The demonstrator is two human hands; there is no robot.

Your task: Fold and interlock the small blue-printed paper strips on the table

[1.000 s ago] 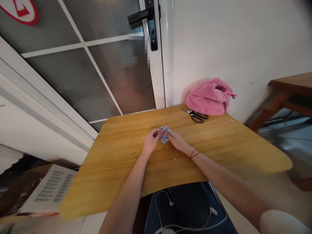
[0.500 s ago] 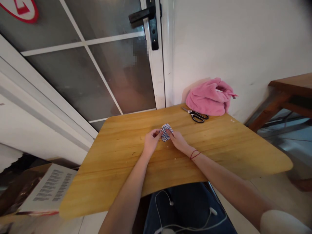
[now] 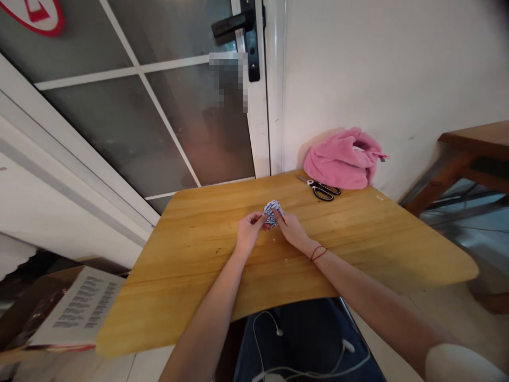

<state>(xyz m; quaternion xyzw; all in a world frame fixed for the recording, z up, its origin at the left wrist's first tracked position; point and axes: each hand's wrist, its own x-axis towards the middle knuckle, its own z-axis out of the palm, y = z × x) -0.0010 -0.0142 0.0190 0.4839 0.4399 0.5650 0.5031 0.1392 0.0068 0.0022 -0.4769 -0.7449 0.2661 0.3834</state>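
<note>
Above the middle of the wooden table (image 3: 191, 276), both hands grip a small bunch of blue-and-white patterned cards (image 3: 272, 207). My left hand (image 3: 249, 228) pinches the left edge with thumb and fingers. On the other side my right hand (image 3: 291, 227) is closed on the right edge, its thumb lying across the patterned face. The cards sit unevenly, with several edges and corners sticking out at the top. Fingers hide their lower part and far side. A thin red string circles my right wrist.
Black-handled scissors (image 3: 320, 189) lie near the table's far edge, beside a crumpled pink plush cloth (image 3: 342, 160). A glass-paned door (image 3: 159, 127) with a black handle borders the far left. White earphones (image 3: 348, 346) rest on my lap. An open cardboard box (image 3: 75, 305) stands at lower left.
The cards have shifted slightly in my hands, their outline now fuller at the top and less pointed at the bottom. Both hands have barely moved.
</note>
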